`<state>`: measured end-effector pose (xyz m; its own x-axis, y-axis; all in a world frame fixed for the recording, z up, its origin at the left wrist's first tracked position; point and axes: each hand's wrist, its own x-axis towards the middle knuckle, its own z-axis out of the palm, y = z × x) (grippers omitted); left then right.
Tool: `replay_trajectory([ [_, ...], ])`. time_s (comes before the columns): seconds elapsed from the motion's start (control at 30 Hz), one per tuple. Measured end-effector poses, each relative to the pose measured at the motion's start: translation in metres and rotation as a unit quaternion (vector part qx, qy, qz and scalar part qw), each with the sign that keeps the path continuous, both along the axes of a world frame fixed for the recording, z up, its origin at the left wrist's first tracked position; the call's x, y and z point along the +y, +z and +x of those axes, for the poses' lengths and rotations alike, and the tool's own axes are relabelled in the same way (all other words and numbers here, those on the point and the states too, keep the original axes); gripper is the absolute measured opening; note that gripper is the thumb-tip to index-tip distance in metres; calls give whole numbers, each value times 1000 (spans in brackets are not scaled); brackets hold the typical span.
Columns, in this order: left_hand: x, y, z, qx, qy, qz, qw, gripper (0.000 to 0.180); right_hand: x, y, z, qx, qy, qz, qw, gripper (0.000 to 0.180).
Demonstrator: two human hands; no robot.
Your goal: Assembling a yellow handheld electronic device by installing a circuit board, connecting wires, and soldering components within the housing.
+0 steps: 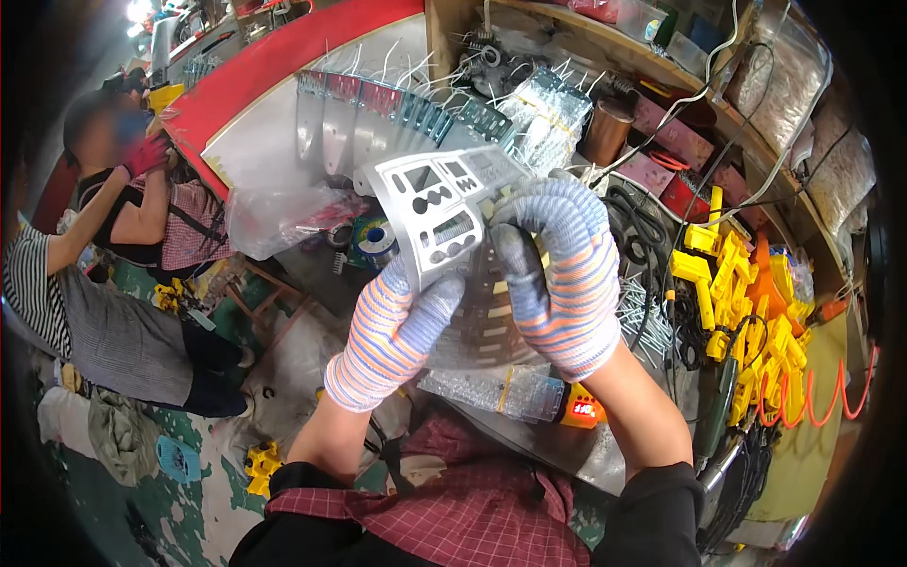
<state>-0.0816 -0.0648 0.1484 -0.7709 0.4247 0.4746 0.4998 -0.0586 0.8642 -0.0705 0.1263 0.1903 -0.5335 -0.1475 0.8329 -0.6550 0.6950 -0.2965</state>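
Both my hands wear striped knit gloves with grey-blue fingertips. Between them, above the bench, is a thin silvery sheet of labels (430,213) with black cut-out shapes, bent and tilted. My left hand (392,326) grips its lower left edge, thumb on the front. Curled at the sheet's right side, my right hand (562,269) pinches the edge between thumb and fingers; whether a label is peeled there is hidden. More of the translucent sheet hangs below, between the hands. Beneath lies a strip of clear-wrapped parts (501,390) beside an orange device with a lit display (583,406).
Behind stand a row of panels with white wires (378,109), a solder spool (375,236) and a copper-coloured cylinder (609,130). On the right are loose screws (652,321), black cables (633,227), yellow plastic parts (756,312) and a red coiled hose (812,402). Two people work at left.
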Motion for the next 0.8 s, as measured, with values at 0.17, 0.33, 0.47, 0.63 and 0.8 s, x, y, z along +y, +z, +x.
replay_trajectory([
  [0.17,-1,-3,-35,-125,18,138,982,52,38,-6,-23,-47,-39,-391,918,11],
  [0.33,-45,-76,-138,-82,242,-52,965,65,106,-38,-4,-99,37,-502,858,31],
  [0.47,0,-76,-87,87,363,-170,912,62,105,-53,59,-177,69,-404,895,41],
  [0.63,59,-62,46,-338,-127,126,924,68,95,-65,103,-341,22,-336,877,73],
  [0.8,91,-54,72,-596,-336,211,698,69,102,-82,117,-390,72,-273,876,77],
])
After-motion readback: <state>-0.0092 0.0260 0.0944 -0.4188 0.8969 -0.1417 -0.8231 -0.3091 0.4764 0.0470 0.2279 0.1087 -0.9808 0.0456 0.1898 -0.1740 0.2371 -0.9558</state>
